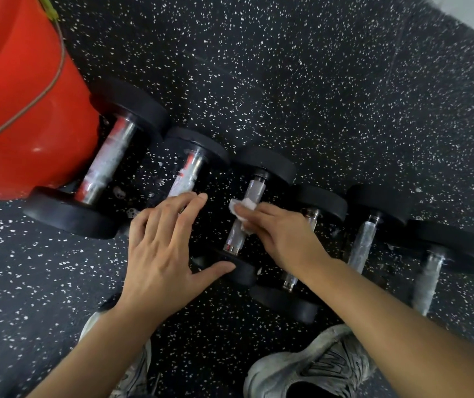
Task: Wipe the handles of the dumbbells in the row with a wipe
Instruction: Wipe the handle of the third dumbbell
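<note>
Several black dumbbells with chrome handles lie in a row on the speckled rubber floor. My right hand [276, 237] presses a small white wipe [243, 209] around the handle of the third dumbbell [254, 188] from the left. My left hand [161, 248] lies flat, fingers spread, over the near end of the second dumbbell [188, 170]; its thumb touches the near head of the third dumbbell [241, 272]. The largest dumbbell [106, 165] lies at the far left. The fourth dumbbell's [323, 201] handle is mostly hidden under my right hand and arm.
A big red bucket [20, 104] with a wire handle stands at the left, touching the largest dumbbell. Two more dumbbells [363, 242] [431, 271] lie to the right. My grey sneakers [316, 366] stand on the floor just below the row.
</note>
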`<action>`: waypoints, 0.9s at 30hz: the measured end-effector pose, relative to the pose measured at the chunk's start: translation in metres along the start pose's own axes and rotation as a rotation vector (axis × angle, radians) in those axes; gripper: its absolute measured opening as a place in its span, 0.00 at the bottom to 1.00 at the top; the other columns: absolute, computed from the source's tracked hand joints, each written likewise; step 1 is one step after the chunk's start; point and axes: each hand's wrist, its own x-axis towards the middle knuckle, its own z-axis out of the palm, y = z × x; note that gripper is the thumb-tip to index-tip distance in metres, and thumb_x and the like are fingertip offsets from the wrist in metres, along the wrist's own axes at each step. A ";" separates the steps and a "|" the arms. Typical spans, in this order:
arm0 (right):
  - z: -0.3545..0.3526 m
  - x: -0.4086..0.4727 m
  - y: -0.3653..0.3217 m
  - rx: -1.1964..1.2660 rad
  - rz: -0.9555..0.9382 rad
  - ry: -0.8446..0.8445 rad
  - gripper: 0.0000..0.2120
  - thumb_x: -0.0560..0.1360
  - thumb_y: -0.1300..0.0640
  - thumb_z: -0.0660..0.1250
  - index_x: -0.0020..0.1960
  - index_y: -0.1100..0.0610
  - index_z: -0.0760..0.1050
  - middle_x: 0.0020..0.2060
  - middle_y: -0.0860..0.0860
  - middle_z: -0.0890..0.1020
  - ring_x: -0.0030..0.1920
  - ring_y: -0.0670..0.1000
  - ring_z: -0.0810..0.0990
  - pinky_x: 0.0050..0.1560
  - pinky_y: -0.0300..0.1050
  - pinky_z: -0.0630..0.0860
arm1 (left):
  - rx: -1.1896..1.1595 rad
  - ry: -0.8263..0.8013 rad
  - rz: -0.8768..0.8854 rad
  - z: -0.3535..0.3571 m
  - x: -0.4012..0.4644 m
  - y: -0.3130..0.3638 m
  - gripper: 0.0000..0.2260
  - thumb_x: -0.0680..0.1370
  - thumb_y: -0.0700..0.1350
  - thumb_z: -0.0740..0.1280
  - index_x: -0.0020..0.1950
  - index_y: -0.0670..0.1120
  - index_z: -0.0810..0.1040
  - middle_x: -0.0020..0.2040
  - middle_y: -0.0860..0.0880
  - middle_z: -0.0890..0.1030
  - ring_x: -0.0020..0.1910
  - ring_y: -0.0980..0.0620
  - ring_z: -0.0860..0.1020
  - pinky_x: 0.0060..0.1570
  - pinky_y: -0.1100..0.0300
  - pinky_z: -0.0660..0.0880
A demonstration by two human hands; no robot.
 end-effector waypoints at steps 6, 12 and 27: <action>-0.007 -0.007 -0.008 0.053 -0.103 -0.235 0.22 0.80 0.47 0.54 0.71 0.46 0.75 0.59 0.48 0.83 0.55 0.52 0.84 0.56 0.48 0.81 | 0.002 -0.008 -0.007 0.000 0.000 0.000 0.46 0.70 0.73 0.70 0.79 0.46 0.66 0.74 0.47 0.73 0.72 0.46 0.72 0.72 0.51 0.60; -0.023 0.000 -0.002 0.143 -0.005 0.010 0.21 0.82 0.45 0.57 0.74 0.42 0.69 0.56 0.38 0.81 0.51 0.42 0.82 0.52 0.43 0.81 | -0.003 -0.010 -0.011 -0.001 0.000 0.001 0.45 0.72 0.74 0.67 0.79 0.45 0.66 0.74 0.47 0.73 0.72 0.45 0.72 0.74 0.56 0.55; 0.000 -0.015 -0.006 0.084 -0.102 -0.218 0.18 0.81 0.51 0.59 0.70 0.47 0.76 0.54 0.46 0.84 0.54 0.50 0.83 0.55 0.51 0.80 | 0.006 -0.020 0.011 -0.003 0.002 0.004 0.45 0.71 0.73 0.68 0.79 0.45 0.65 0.75 0.45 0.72 0.73 0.45 0.71 0.74 0.54 0.54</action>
